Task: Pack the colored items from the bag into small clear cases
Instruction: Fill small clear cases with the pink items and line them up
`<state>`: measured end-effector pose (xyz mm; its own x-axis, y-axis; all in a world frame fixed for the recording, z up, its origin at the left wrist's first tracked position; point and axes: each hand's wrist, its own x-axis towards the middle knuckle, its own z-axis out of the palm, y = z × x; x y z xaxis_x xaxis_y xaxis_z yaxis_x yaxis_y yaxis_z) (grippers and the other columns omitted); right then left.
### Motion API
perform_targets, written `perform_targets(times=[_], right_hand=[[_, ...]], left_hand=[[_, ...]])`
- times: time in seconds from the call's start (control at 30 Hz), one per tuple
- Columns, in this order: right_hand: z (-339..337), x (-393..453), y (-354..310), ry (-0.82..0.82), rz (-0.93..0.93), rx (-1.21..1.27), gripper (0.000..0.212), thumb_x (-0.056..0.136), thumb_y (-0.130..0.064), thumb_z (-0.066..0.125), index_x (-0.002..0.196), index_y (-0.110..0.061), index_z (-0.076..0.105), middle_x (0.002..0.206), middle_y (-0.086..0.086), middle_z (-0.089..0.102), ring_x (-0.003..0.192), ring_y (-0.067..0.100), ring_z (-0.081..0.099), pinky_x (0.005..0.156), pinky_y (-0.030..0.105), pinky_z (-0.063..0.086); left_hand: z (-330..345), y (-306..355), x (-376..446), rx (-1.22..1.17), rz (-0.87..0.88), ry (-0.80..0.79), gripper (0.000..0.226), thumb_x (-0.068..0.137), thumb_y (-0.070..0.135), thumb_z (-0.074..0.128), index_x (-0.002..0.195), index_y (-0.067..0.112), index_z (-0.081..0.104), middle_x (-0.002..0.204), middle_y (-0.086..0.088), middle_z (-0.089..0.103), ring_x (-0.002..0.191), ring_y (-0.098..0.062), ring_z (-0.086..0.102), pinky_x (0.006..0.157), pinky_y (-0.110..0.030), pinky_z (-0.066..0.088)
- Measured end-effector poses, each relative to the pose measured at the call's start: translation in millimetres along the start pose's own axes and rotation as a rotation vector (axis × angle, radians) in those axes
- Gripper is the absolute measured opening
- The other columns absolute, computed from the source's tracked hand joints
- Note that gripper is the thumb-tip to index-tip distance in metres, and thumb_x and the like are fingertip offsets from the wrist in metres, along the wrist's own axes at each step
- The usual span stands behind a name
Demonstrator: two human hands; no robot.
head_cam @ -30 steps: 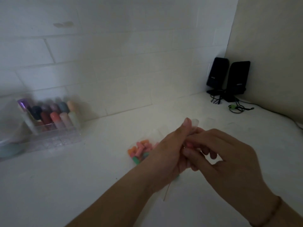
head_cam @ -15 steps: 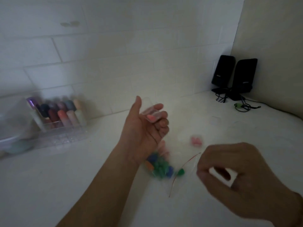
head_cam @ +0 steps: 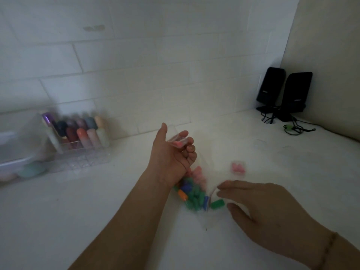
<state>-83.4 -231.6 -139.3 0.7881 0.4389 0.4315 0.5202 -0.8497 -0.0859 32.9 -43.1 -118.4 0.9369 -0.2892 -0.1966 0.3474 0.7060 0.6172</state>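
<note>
home desk corner | tiled wall (head_cam: 136,75) | speakers (head_cam: 284,94)

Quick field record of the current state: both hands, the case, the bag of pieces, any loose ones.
left hand: raised, grips small clear case with pink pieces inside
right hand: fingers straight, reaching toward bag
bag of colored pieces: on counter, green, blue, orange, pink
loose green piece: beside bag, near right fingertips
second pink-filled case: on counter, blurred

At your far right, 2 black speakers (head_cam: 283,94) stand in the corner, cables (head_cam: 292,128) tangled beside them. To your left, a clear organizer (head_cam: 78,151) against the tiled wall (head_cam: 136,65) holds blurred coloured tubes (head_cam: 81,131).
</note>
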Motion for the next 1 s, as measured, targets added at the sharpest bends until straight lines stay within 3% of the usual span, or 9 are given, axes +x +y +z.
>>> perform_targets(times=[0.1,0.23,0.4,0.6,0.8,0.93,1.0], right_hand=[[20.5,0.2,-4.6,-0.060,-0.016,-0.085,0.037,0.085,-0.049,0.042,0.119,-0.041,0.056,0.123,-0.020,0.063,0.052,0.013,0.063,0.043,0.023,0.045],[37.8,11.9,-11.8,-0.019,0.042,-0.167,0.052,0.085,-0.051,0.038,0.129,-0.033,0.058,0.119,-0.006,0.068,0.034,0.018,0.050,0.037,0.023,0.027],[40.3,15.3,-16.6,0.006,0.031,-0.172,0.058,0.086,-0.057,0.037,0.133,-0.029,0.058,0.128,-0.006,0.064,0.037,0.017,0.053,0.038,0.021,0.029],[37.0,19.1,-12.4,-0.036,0.107,-0.046,0.049,0.086,-0.055,0.040,0.131,-0.041,0.053,0.121,-0.018,0.065,0.049,0.010,0.060,0.041,0.021,0.041],[22.2,18.8,-12.9,0.008,0.196,0.066,0.036,0.084,-0.050,0.040,0.112,-0.041,0.062,0.117,-0.016,0.064,0.061,0.012,0.065,0.046,0.025,0.048],[0.3,10.2,-15.1,0.036,0.246,0.067,0.031,0.082,-0.056,0.043,0.101,-0.046,0.065,0.099,-0.029,0.066,0.066,0.002,0.065,0.051,0.019,0.048],[-9.3,6.7,-17.6,0.022,0.268,0.128,0.021,0.073,-0.056,0.056,0.092,-0.050,0.062,0.084,-0.037,0.060,0.064,-0.009,0.058,0.054,0.007,0.039]], left_hand=[[0.0,-0.2,-0.1,0.005,-0.005,0.014,0.052,0.093,0.059,0.041,0.087,0.009,0.051,0.053,-0.004,0.051,0.051,-0.015,0.042,0.057,-0.023,0.033],[0.3,-0.5,0.1,-0.001,-0.015,0.028,0.052,0.092,0.059,0.042,0.087,0.008,0.052,0.054,-0.003,0.050,0.052,-0.015,0.042,0.055,-0.023,0.035],[2.6,-2.5,-0.5,0.026,-0.029,0.018,0.051,0.093,0.059,0.041,0.088,0.010,0.051,0.053,-0.002,0.050,0.050,-0.015,0.043,0.050,-0.022,0.037],[4.4,-4.6,-2.3,0.044,-0.032,0.011,0.051,0.094,0.059,0.040,0.087,0.010,0.051,0.052,-0.001,0.050,0.049,-0.015,0.043,0.048,-0.021,0.037],[2.6,-5.3,-0.7,0.083,-0.026,0.040,0.051,0.094,0.060,0.040,0.088,0.011,0.050,0.054,0.000,0.046,0.049,-0.015,0.043,0.050,-0.022,0.035],[4.5,-6.7,-1.0,0.105,-0.031,0.044,0.051,0.094,0.060,0.040,0.089,0.011,0.050,0.053,0.000,0.046,0.049,-0.015,0.042,0.051,-0.023,0.033],[6.3,-7.6,-1.5,0.109,-0.038,0.028,0.051,0.094,0.060,0.040,0.091,0.010,0.050,0.053,-0.001,0.047,0.050,-0.015,0.042,0.052,-0.023,0.033]])
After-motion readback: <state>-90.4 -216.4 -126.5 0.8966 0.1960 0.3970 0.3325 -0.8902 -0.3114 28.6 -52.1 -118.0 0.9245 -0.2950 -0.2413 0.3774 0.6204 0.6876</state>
